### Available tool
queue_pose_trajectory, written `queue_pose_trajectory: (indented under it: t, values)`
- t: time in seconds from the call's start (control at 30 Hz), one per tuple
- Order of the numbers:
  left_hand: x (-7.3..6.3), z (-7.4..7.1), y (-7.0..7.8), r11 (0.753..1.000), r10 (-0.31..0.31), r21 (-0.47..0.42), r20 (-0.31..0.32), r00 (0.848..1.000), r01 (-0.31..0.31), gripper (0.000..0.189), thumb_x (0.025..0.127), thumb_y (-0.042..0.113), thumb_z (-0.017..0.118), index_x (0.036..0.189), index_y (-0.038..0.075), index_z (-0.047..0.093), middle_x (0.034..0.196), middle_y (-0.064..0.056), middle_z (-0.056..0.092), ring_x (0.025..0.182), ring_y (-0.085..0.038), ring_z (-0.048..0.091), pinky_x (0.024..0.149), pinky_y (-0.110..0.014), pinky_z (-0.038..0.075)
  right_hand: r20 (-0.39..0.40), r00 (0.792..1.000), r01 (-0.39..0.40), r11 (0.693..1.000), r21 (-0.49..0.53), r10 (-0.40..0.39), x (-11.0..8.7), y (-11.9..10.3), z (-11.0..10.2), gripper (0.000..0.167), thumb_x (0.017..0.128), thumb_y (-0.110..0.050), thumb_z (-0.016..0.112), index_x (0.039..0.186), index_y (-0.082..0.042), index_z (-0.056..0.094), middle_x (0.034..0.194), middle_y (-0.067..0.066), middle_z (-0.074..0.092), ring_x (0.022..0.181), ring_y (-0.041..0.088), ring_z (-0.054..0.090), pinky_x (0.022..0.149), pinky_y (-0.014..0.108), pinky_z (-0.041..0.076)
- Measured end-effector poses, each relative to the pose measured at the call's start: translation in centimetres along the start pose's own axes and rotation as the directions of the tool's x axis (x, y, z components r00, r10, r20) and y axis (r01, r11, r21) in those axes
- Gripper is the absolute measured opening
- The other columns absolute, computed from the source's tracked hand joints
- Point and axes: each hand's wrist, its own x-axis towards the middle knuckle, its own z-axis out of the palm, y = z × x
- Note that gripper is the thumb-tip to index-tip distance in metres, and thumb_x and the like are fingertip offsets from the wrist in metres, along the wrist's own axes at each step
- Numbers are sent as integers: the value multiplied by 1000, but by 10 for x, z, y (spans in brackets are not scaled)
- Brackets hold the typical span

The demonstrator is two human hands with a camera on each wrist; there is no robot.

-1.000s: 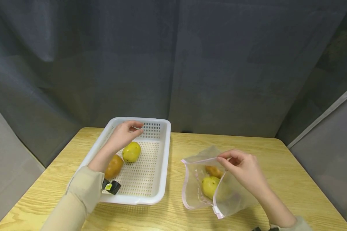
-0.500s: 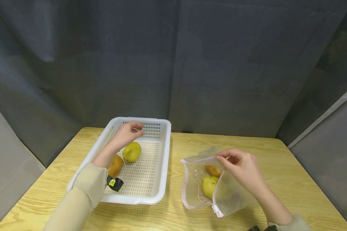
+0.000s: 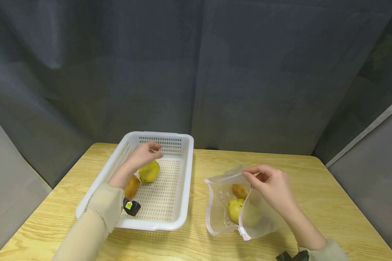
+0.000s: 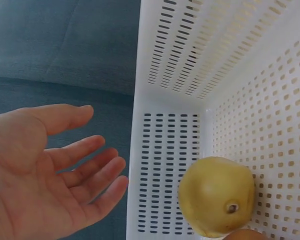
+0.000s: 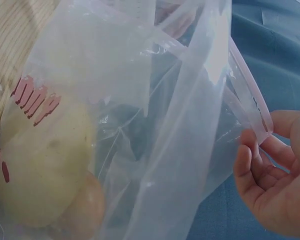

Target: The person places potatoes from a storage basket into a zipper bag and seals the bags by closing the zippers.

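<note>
My left hand (image 3: 143, 154) is held over a white perforated plastic basket (image 3: 183, 203), fingers loosely bent and holding nothing. Below it in the basket sits a round yellow fruit (image 3: 149, 171), possibly a pear, with a dark stem pit showing in the left wrist view. An orange-brown fruit (image 3: 132, 187) lies closer to me, partly covered by my wrist. My right hand (image 3: 272, 185) pinches the pink-edged rim of a clear zip bag (image 3: 261, 217), whose mouth gapes. Inside the bag are another yellow fruit (image 3: 235, 209) and a smaller-looking orange-brown one (image 3: 240, 190).
Basket and bag stand side by side on a wood-grain table (image 3: 199, 246), with a strip of tabletop between them. A dark cloth curtain (image 3: 248, 72) rises behind the table's far edge. Light grey panels flank the table at left and right.
My left hand has sunk slightly and shifted a little to the right over the basket. The right hand has edged slightly up and left, still pinching the bag's rim.
</note>
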Motion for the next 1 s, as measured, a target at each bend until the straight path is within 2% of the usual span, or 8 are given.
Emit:
queue_pose_trajectory:
  t: [0.37,0.67,1.0]
  values:
    - [5,6,-9,997,-28,69,59,998,24,49,85,21,59,126,-4,48,126,-24,49,115,-36,48,96,-47,39,-3,1000,10,1000,6,-10,0,2,-1,16,83,-32,65,87,-17,70,61,-4,60,51,8,53,43,23,38]
    - [6,7,-16,993,-50,113,65,997,43,53,82,20,62,125,-7,47,127,-26,48,115,-38,47,95,-49,39,28,1000,7,1000,-1,-7,0,0,-1,17,83,-33,64,87,-17,69,60,-1,60,49,7,49,42,23,37]
    - [10,11,-24,982,-111,164,110,988,92,61,81,23,62,127,-11,41,131,-27,42,118,-39,43,97,-48,37,17,1000,16,1000,17,-17,-1,1,-1,14,83,-30,65,86,-16,69,58,-1,59,49,7,50,42,23,37]
